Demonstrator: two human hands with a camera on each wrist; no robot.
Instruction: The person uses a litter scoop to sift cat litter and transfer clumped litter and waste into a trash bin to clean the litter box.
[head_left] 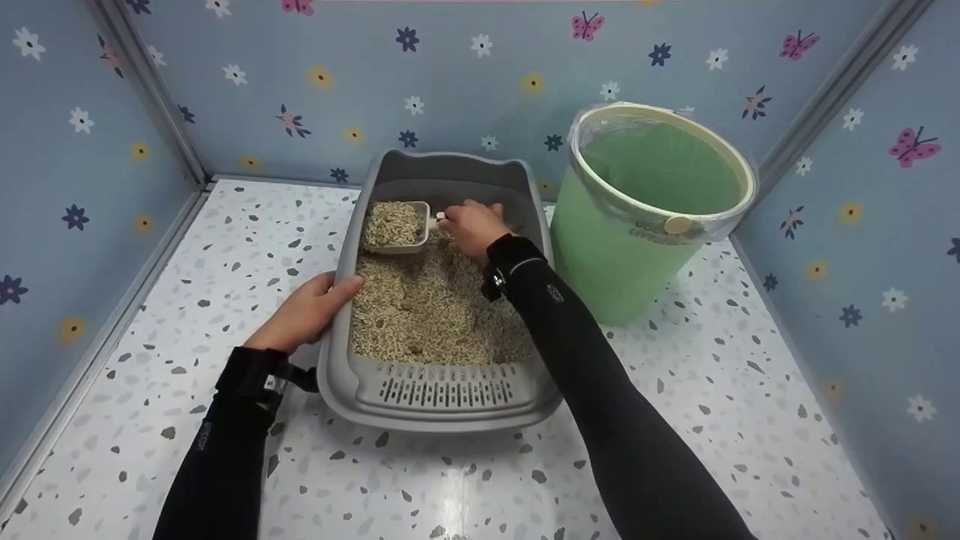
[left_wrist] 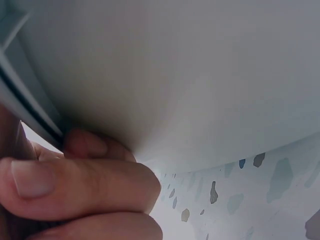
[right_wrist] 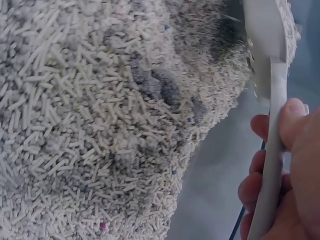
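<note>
A grey litter box [head_left: 442, 421] full of pale pellet litter [head_left: 427, 319] stands on the floor in the head view. My left hand [head_left: 304, 311] grips its left rim, thumb over the top; the left wrist view has the fingers [left_wrist: 100, 185] curled beneath the edge. Toward the back of the box, my right hand [head_left: 474, 229] holds a litter scoop [head_left: 397, 249] by its handle, the scoop heaped with pellets. From the right wrist, the light handle [right_wrist: 274, 155] runs between thumb and curled fingers, and darker clumps [right_wrist: 157, 85] show in the litter.
A green bin [head_left: 607, 262] with a clear plastic liner over its cream rim stands just right of the litter box. Flower-patterned walls [head_left: 450, 82] close in the back and both sides. The floor [head_left: 225, 247] is white with grey specks.
</note>
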